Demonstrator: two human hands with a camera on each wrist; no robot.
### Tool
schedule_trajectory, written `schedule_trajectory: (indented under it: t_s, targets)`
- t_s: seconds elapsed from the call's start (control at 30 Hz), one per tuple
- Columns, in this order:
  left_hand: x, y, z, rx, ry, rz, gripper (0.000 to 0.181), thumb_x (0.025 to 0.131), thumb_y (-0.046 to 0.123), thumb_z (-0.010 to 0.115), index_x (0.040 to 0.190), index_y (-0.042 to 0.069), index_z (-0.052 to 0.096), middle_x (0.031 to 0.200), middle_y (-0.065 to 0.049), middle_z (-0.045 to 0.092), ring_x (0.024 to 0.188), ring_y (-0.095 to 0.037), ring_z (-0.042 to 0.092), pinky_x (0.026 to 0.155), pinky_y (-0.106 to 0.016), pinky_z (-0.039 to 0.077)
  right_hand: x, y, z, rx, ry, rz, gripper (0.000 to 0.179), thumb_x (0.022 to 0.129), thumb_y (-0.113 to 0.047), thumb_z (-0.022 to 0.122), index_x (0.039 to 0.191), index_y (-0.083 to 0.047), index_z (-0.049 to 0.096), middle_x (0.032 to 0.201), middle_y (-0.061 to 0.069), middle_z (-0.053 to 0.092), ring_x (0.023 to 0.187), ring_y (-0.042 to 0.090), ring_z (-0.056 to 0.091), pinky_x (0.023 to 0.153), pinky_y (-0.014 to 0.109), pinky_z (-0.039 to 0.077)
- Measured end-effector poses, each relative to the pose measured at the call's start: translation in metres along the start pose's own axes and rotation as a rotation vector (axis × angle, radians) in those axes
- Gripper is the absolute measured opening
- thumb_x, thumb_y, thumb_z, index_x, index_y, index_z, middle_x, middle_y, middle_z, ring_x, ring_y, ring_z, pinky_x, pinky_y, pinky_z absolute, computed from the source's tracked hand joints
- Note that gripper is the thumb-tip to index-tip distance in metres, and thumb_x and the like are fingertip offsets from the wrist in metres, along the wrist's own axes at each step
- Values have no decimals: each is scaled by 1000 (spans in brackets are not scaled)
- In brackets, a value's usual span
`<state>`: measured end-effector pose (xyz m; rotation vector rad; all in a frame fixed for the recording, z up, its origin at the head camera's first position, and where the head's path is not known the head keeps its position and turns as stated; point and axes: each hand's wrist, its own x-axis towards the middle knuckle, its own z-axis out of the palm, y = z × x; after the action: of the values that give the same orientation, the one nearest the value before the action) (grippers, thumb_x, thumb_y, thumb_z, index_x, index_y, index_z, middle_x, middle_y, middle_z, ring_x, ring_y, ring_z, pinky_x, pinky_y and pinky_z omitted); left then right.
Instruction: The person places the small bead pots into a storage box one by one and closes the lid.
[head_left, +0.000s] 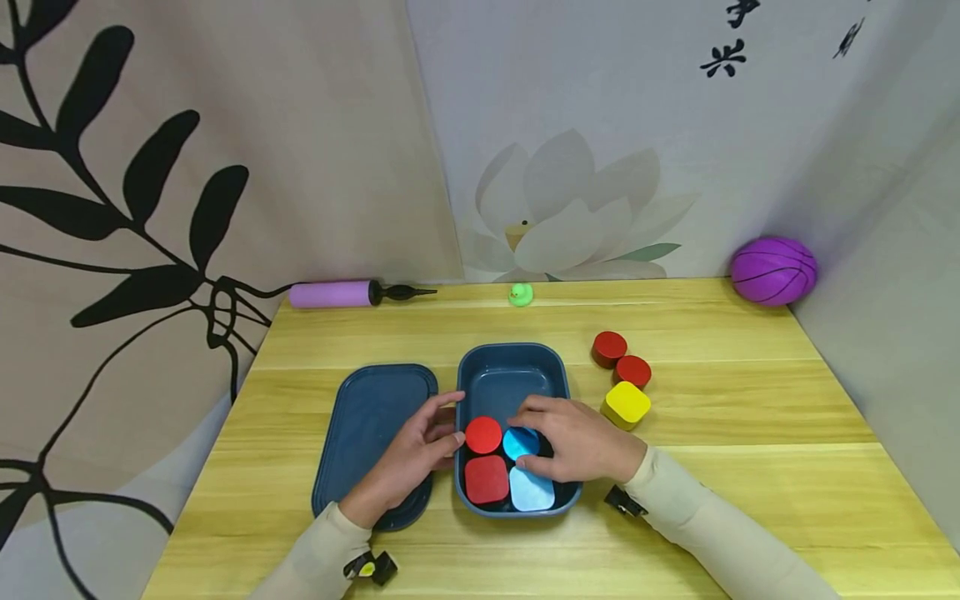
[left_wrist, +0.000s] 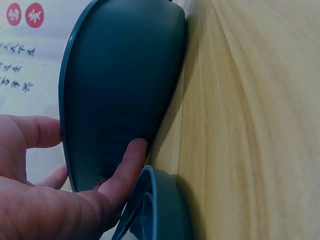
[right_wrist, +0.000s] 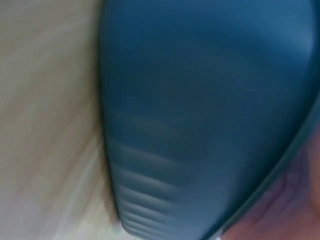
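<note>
A dark blue rectangular box [head_left: 514, 379] holds a red round block [head_left: 483, 435], a red square block [head_left: 486, 480], a blue round block [head_left: 521, 443] and a blue square block [head_left: 532, 490] in its near half. Reaching over the box's right rim, my right hand [head_left: 581, 437] pinches the blue round block between thumb and fingers. My left hand [head_left: 420, 446] is at the box's left side, fingers spread. In the left wrist view its thumb [left_wrist: 132, 155] rests against the outer wall. The right wrist view shows mostly the box's outer wall [right_wrist: 200, 110]; the fingertips are hidden there.
Left of the box lies a matching lid [head_left: 375, 417], partly under my left forearm. Two red round blocks [head_left: 609, 349] and a yellow block [head_left: 626, 405] stand to the right. Along the back edge are a purple pump [head_left: 333, 294], a green duck [head_left: 521, 294] and a purple ball [head_left: 773, 271].
</note>
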<state>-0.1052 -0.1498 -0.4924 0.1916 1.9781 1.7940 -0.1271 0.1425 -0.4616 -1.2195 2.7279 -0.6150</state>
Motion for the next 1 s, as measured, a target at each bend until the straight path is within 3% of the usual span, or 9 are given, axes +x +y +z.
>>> schedule_trajectory:
  t_s: [0.3, 0.53, 0.83, 1.0]
  targets:
    - [0, 0, 0, -9, -2, -7, 63, 108, 20, 61, 165, 22, 34, 156, -21, 48, 129, -30, 62, 95, -40, 60, -3, 6, -6, 123, 58, 20, 41, 95, -35, 76, 131, -15, 75, 125, -6, 67, 113, 9, 64, 95, 34, 59]
    - [1, 0, 1, -15, -2, -2, 63, 108, 19, 61, 165, 20, 34, 156, -22, 48, 130, -30, 62, 96, -42, 60, -10, 17, -20, 132, 178, 45, 38, 95, -35, 77, 127, -14, 75, 125, -3, 68, 115, 15, 65, 92, 38, 60]
    - [1, -1, 1, -19, -5, 4, 63, 108, 19, 61, 165, 21, 34, 156, -21, 48, 132, -31, 61, 96, -42, 60, -24, 49, -37, 152, 389, 69, 34, 91, -22, 82, 123, -11, 75, 123, 1, 72, 105, 22, 69, 78, 40, 62]
    - [1, 0, 1, -22, -7, 6, 62, 108, 18, 61, 164, 22, 34, 157, -22, 47, 133, -32, 60, 96, -42, 60, -39, 73, -47, 137, 449, 166, 36, 91, -18, 82, 126, -14, 74, 119, 1, 72, 97, 21, 68, 80, 43, 61]
